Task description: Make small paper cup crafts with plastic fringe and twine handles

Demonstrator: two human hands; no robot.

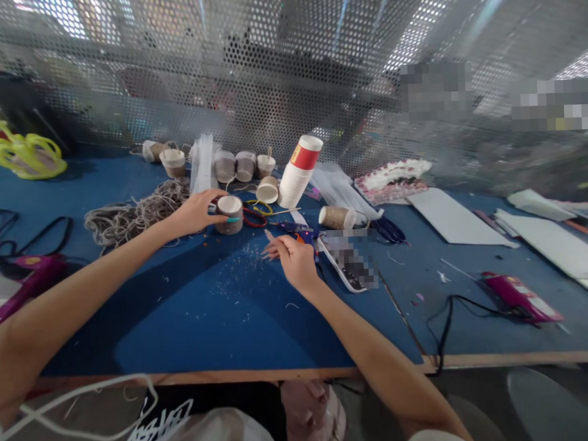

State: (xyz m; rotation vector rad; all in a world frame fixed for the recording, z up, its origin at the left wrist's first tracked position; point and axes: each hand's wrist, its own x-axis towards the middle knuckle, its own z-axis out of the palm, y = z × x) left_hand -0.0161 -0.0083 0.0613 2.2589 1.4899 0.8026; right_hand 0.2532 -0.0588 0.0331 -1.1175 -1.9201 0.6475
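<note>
My left hand (197, 213) is closed around a small paper cup (230, 225) wrapped in grey-brown cord, its thumb across the front. The cup stands upright, its white rim facing up. My right hand (294, 260) hovers low over the blue table, fingers stretched apart with nothing visible in them. Just beyond it lies a blue glue gun (299, 229), partly hidden by that hand. Red-handled scissors (254, 217) lie to the right of the held cup. A heap of grey cord (142, 213) spreads left of my left hand.
Behind stand a tall stack of paper cups (295, 180) and several cord-wrapped cups (245, 165). A phone (346, 264) lies right of my right hand. Magenta glue guns (521, 296) lie at both sides. Small scraps (242, 267) litter the table before me; a perforated metal screen (279, 73) rises behind.
</note>
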